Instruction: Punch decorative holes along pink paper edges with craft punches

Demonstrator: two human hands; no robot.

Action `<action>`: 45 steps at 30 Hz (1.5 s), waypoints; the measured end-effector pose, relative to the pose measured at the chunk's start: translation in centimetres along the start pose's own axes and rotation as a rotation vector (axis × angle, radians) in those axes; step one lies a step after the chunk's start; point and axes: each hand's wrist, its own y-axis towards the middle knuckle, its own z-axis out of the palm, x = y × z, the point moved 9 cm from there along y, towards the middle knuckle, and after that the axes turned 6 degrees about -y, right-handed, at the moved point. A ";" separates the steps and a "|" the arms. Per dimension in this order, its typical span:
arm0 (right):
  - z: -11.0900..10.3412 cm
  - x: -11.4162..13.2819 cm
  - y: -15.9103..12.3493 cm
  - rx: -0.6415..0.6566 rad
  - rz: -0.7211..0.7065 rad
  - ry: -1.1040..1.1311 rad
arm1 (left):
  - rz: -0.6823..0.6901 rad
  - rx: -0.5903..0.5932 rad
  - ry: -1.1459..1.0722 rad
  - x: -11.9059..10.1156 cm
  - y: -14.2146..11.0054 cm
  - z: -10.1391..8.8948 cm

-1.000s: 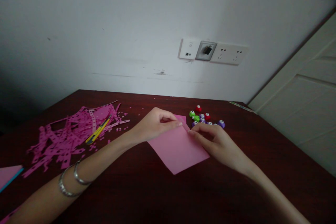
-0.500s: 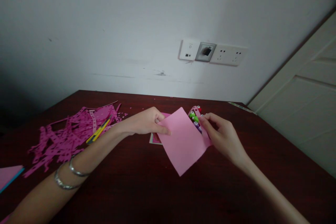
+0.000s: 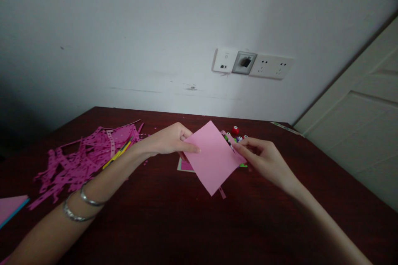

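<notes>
A square of pink paper (image 3: 213,159) is held up above the table, tilted so that its corners point up, down and sideways. My left hand (image 3: 177,138) pinches its left corner between thumb and fingers. At the right corner my right hand (image 3: 267,155) is closed, thumb against fingers, on the paper's edge, where a narrow pink strip shows along the upper right side. Partly hidden behind the paper are small coloured pieces with eyes, one of them a red piece (image 3: 235,130). A pink and white sheet (image 3: 185,166) lies partly under my left hand.
On the left lies a heap of magenta paper strips (image 3: 74,161) with a yellow utility knife (image 3: 118,155) beside it. A stack of coloured paper (image 3: 12,208) sits at the left edge. Wall sockets (image 3: 270,66) are behind the dark red table (image 3: 174,223).
The pink paper has shifted slightly up and left, along with both hands. The red piece shows more fully now, and a narrow pink strip has come into view below the paper's lower right edge.
</notes>
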 end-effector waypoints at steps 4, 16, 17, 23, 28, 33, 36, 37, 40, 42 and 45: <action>-0.7 -1.2 0.2 -0.059 0.069 0.077 | 0.015 -0.030 0.014 -0.2 -0.1 -0.5; -2.7 -2.0 0.5 -0.178 0.111 0.125 | 0.001 -0.081 0.036 -0.7 -0.7 -1.7; -2.8 -2.0 0.5 -0.176 0.118 0.131 | 0.005 -0.078 0.037 -0.8 -0.8 -1.8; -2.3 -2.3 0.7 -0.116 0.102 0.161 | 0.008 -0.049 0.061 -1.2 -1.2 -1.8; -0.6 -2.4 0.9 -0.037 -0.004 0.098 | 0.089 -0.194 0.036 -3.2 -2.3 -3.6; 2.5 1.2 2.2 0.065 -0.200 -0.056 | 0.277 -0.583 -0.056 -6.4 -5.7 -8.9; 5.5 5.9 4.1 0.158 -0.355 -0.033 | 0.377 -0.765 -0.093 -7.7 -8.4 -11.4; 6.9 7.7 4.9 0.216 -0.395 0.039 | 0.403 -0.799 -0.097 -8.0 -9.2 -11.9; 10.9 12.9 7.6 0.366 -0.437 0.285 | 0.464 -0.871 -0.099 -8.9 -11.2 -12.9; 12.9 16.6 9.5 0.385 -0.483 0.455 | 0.510 -0.906 -0.104 -9.4 -12.4 -13.1; 15.0 21.3 12.2 0.333 -0.489 0.697 | 0.569 -0.923 -0.122 -10.2 -13.6 -13.0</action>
